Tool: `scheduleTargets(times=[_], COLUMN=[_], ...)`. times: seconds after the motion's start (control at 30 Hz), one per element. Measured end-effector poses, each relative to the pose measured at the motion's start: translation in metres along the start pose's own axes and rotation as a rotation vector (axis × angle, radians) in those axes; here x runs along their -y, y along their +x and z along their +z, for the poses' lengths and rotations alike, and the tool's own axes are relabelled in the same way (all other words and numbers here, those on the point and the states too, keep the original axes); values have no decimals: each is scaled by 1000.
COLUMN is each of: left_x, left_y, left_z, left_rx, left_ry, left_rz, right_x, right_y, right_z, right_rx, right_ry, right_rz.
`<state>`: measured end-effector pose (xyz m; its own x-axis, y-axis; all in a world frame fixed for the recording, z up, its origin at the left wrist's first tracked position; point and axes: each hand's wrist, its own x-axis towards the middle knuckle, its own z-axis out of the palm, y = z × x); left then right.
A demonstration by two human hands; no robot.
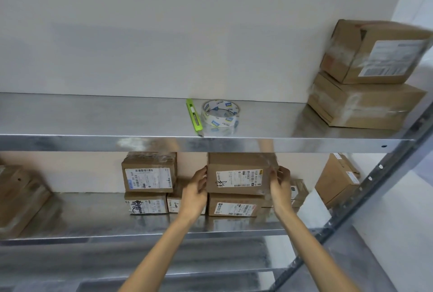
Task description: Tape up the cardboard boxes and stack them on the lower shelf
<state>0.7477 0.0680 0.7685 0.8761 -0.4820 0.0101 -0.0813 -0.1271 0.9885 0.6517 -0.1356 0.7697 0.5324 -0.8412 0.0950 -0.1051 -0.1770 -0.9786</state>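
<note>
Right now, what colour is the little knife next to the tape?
The knife is bright green, clearest in the head view.

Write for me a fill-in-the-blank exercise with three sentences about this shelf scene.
1. The left hand and the right hand hold one box; the tape roll lies on the shelf ____ it.
2. The cutter beside the tape roll is ____ in colour.
3. At that shelf's right end, ____ boxes are stacked.
Missing words: above, green, two.
</note>
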Motion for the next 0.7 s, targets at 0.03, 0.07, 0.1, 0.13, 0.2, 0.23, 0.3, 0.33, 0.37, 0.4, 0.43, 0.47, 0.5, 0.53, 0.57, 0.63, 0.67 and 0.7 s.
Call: scheduleTargets(times=[0.03, 0.07, 0.1, 0.13, 0.2, 0.23, 0.3, 0.33, 0.37, 0.4, 0.43, 0.47, 0.5, 0.53, 0.57, 0.63, 0.67, 0.7], left_x=[2, 3, 3, 3, 1, 1, 0, 0, -1, -1, -1, -2, -2, -2, -3, -2, -2, -2], left_y=[0, 0, 0, 0, 0, 0, 1, 1, 1, 1, 2, 2, 1, 1, 1, 0, -1, -1], left_z=[0, 0, 0, 0, 0, 1, 2, 2, 2, 2, 3, 3, 3, 4, 5, 6, 6, 6], left_rx=[4, 1, -6, -11, -1, 3, -6, -12, -14, -12, -12, -18, -27, -35, -37, -33, -31, -30], left_ry=[10, 19, 33, 46, 60, 69, 87, 88, 87, 85, 85, 85, 83, 81, 79, 79, 84, 92], left_rz=[3, 1, -2, -1, 10, 16, 12, 1, -13, -24, -30, -30, -28, -25, -16, 6, 5, -3], right_x=[-1, -1, -1, -1, -2, -2, -2, -1, -1, 0, 0, 1, 2, 3, 4, 5, 5, 4], right_y=[0, 1, 1, 0, -1, -2, -4, -5, -5, -5, -5, -5, -5, -6, -6, -9, -10, -11], right_z=[-1, -1, -2, -2, -3, -3, -4, -4, -5, -6, -7, -9, -10, -11, -12, -14, -15, -15], right_rx=[17, 31, 43, 53, 66, 72, 76, 74, 72, 71, 71, 71, 72, 72, 72, 81, 89, 96], right_ry=[-4, -7, -9, -12, -22, -26, -10, 1, 6, 6, 6, 9, 16, 22, 23, 17, 12, 7], right_rz=[1, 4, 6, 7, 4, 2, 7, 12, 16, 19, 24, 31, 40, 46, 49, 47, 48, 52])
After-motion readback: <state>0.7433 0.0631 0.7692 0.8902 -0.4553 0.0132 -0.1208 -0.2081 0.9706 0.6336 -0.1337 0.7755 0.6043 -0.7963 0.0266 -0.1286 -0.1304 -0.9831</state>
